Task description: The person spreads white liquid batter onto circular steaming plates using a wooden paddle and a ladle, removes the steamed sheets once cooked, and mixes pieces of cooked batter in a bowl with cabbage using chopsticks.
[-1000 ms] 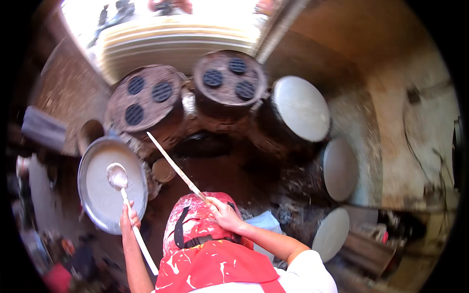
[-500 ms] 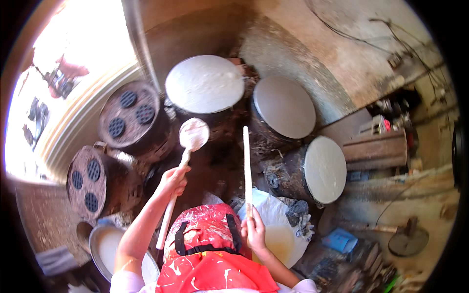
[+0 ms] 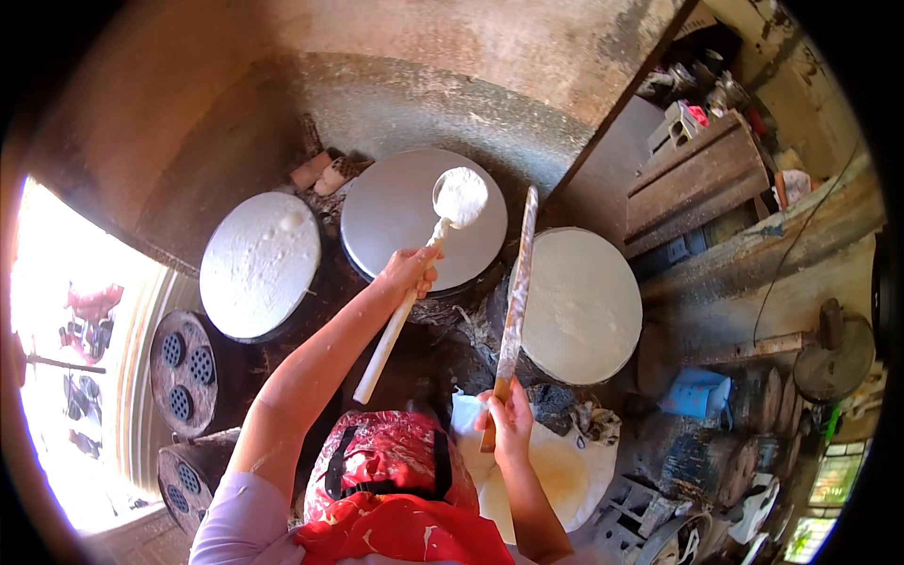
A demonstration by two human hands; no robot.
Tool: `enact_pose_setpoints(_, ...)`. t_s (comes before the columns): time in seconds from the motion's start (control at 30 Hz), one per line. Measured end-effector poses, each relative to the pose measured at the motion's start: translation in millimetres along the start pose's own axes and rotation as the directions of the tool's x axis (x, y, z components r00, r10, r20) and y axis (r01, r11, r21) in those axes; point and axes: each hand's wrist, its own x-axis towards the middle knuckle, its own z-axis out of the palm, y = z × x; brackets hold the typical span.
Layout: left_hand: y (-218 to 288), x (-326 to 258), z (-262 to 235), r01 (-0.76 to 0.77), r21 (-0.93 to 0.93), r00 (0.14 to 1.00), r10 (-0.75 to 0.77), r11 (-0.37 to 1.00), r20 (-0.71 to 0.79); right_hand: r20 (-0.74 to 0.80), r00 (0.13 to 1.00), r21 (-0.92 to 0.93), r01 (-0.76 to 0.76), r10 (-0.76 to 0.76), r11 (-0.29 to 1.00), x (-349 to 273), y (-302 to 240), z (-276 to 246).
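Note:
My left hand [image 3: 411,273] grips the pale handle of a ladle [image 3: 461,196] whose bowl holds thick white batter. The ladle hangs over a round grey griddle [image 3: 386,207] in the middle; no batter shows on its visible surface. In my right hand [image 3: 508,419] is a long, flat wooden spatula [image 3: 516,311], smeared with white, its tip pointing up between the middle griddle and the right one. White batter covers the round griddle on the right [image 3: 584,311]. Another batter-covered griddle [image 3: 259,268] stands at the left, with small bubbles and a lump on its surface.
At the left stand stoves [image 3: 198,339] topped with round, holed black briquettes. Close by my right forearm lies a wide pale sheet or tray [image 3: 584,466] with a yellowish middle. A blue container [image 3: 697,391] and a dark wooden box [image 3: 697,188] are farther right. Bricks [image 3: 334,174] sit behind the griddles.
The view has turned to the right. My left hand has carried the loaded ladle over the middle griddle. The spatula stays in my right hand, now beside the right griddle.

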Motion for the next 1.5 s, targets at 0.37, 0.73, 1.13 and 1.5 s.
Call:
enact_pose_setpoints(0.37,17,93,26,0.050,0.180,0.996,-0.034,0.982,-0.086,0.033,0.694,-0.786,0.462,-0.719,0.410,88,41,2)
enact_pose_setpoints(0.73,-1,121,3,-0.144,0.424,0.989,0.147,0.894,0.025,-0.150,0.722,-0.949,0.088,-0.675,0.304,106,83,65)
enact_pose_setpoints(1.13,21,112,-21,-0.315,0.818,0.894,0.439,0.481,0.086,-0.344,0.695,-0.837,0.078,-0.632,0.542,98,108,119)
enact_pose_setpoints(1.5,28,134,-47,-0.388,0.850,0.814,0.565,0.356,0.135,-0.566,0.652,-0.564,0.140,-0.505,0.813,165,128,161)
